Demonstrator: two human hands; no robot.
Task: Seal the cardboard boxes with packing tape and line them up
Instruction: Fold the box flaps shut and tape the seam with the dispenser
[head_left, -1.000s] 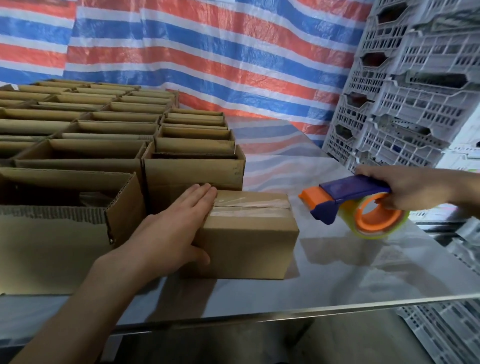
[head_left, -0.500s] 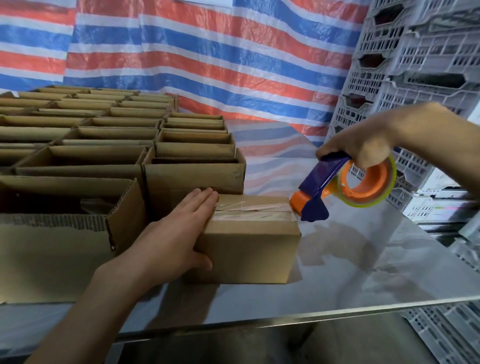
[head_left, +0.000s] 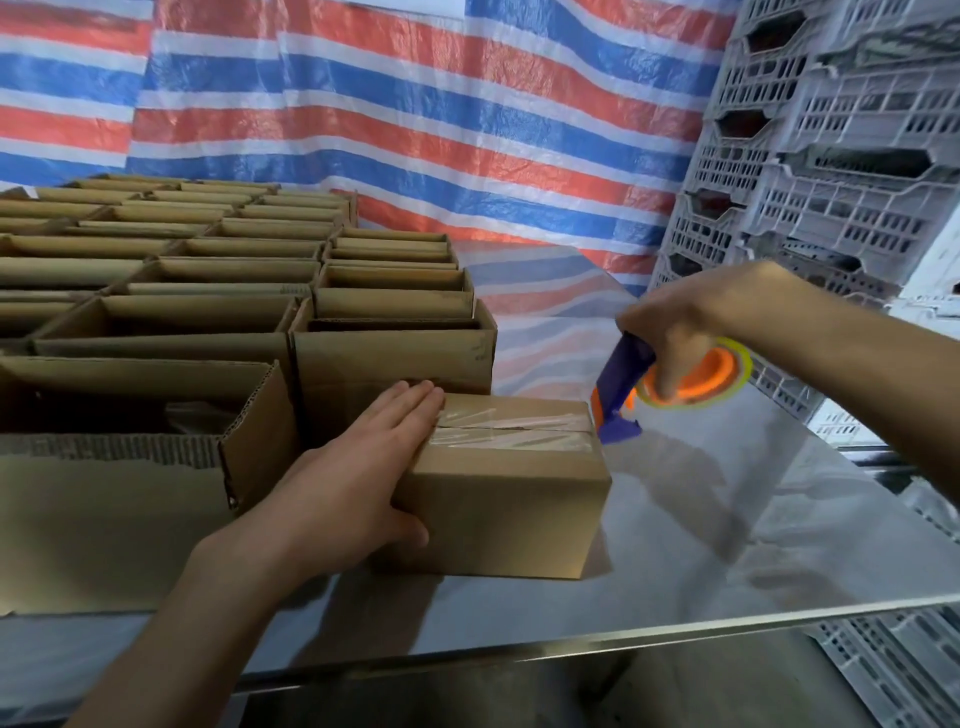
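A small closed cardboard box (head_left: 504, 509) sits on the steel table (head_left: 727, 545), with clear tape along its top seam. My left hand (head_left: 358, 478) lies on the box's left end, fingers straight across the top and thumb against the front face. My right hand (head_left: 675, 332) grips a blue and orange tape dispenser (head_left: 623, 395) holding a roll of clear tape (head_left: 696, 379). The dispenser points down, its blade end touching the box's top right edge.
Rows of open cardboard boxes (head_left: 208, 291) fill the table's left and back. A large open box (head_left: 119, 488) stands at the near left. Stacked grey plastic crates (head_left: 831, 156) rise at the right. A striped tarp (head_left: 389, 114) hangs behind. The table's front edge (head_left: 675, 631) runs close below.
My right hand lifted the dispenser, turned it nose down and brought it left onto the box's right end. My left hand stayed on the box.
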